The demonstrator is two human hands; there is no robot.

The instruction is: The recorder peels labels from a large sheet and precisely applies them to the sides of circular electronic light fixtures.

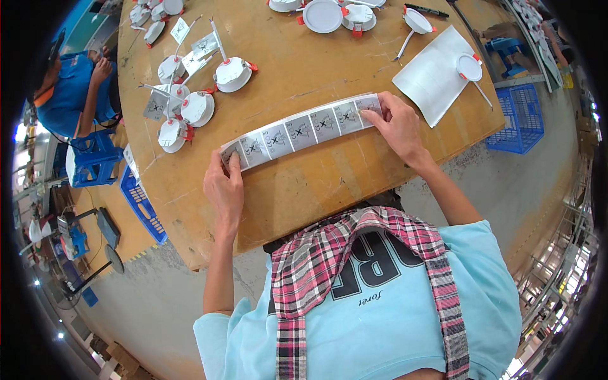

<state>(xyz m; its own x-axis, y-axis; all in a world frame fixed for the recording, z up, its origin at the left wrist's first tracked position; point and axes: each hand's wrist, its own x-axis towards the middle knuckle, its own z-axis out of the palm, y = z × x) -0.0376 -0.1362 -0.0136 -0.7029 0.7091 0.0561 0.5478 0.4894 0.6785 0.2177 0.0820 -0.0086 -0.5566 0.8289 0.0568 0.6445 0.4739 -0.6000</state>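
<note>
A strip of silver-grey labels stretches between my two hands, just above the near part of the wooden table. My left hand pinches its left end, thumb on top. At the other end, my right hand grips the strip between thumb and fingers. Further left stand several round white downlights with red clips, such as this downlight, some with labels on their wires. Beyond my right hand lies a white sheet with one flat downlight at its right side.
More downlights sit at the table's far side, near a black marker pen. A blue crate is on the floor at right, another blue basket at left. A person in blue sits left beside a blue stool.
</note>
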